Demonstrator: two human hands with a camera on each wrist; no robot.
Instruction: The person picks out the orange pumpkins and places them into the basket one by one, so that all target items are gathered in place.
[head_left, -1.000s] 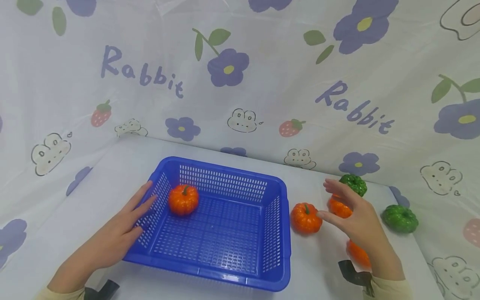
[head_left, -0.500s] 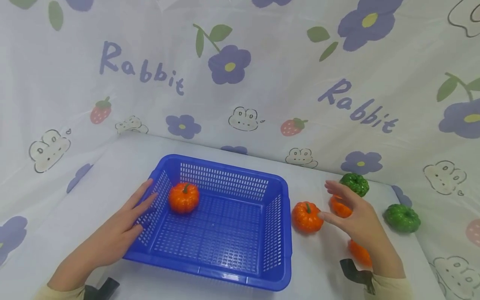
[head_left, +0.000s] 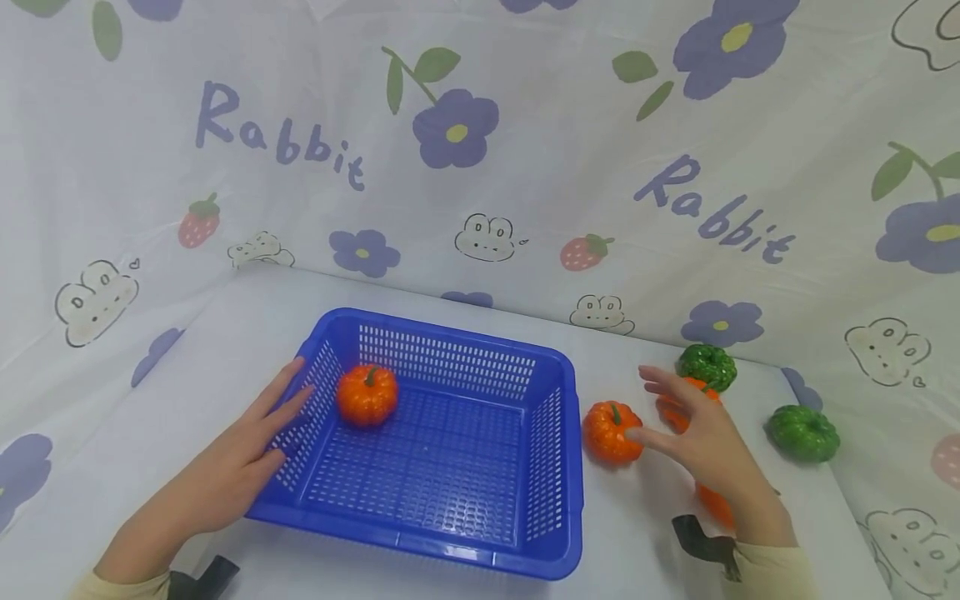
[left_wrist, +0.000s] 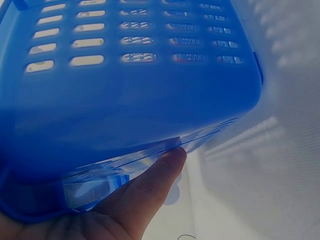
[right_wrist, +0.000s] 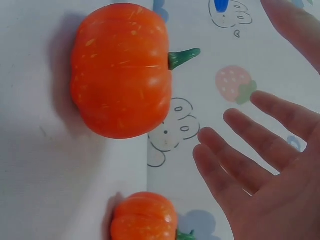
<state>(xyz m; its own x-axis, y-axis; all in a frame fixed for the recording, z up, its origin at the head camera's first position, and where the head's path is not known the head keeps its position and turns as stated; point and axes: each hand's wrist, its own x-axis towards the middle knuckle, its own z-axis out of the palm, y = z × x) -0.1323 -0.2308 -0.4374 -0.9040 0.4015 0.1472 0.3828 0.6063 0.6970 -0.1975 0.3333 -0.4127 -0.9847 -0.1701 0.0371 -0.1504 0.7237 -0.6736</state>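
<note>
Fingers of the right hand (head_left: 701, 429) are spread and straight, holding nothing, the thumb reaching toward the orange pumpkin (head_left: 612, 431) that sits on the desk (head_left: 225, 333) just beside the right wall of the blue basket (head_left: 558, 467). Whether the thumb already touches the pumpkin is hard to tell from the head view; the right wrist view suggests a gap, with the fingers (right_wrist: 240, 160) open beside the pumpkin (right_wrist: 120, 70) and not around it.

To take it cleanly, I judge the hand should come down over the crown, with the thumb on one side and the fingers on the other, closing low on the ribbed body rather than on the small green stem, since the rounded shell could roll away toward the basket.

The left hand (head_left: 240, 462) lies flat and relaxed against the basket's left wall, steadying it. Another orange pumpkin (head_left: 367, 395) already rests inside, near that wall.

The left wrist view shows what the head view cannot: a finger (left_wrist: 155, 185) tucked under the basket's lower edge (left_wrist: 125, 115). The right wrist view brings a second orange pumpkin (right_wrist: 145, 217) close, which the head view hides mostly behind the hand. Only the head view shows the two green pumpkins (head_left: 707, 366) farther right.
</note>
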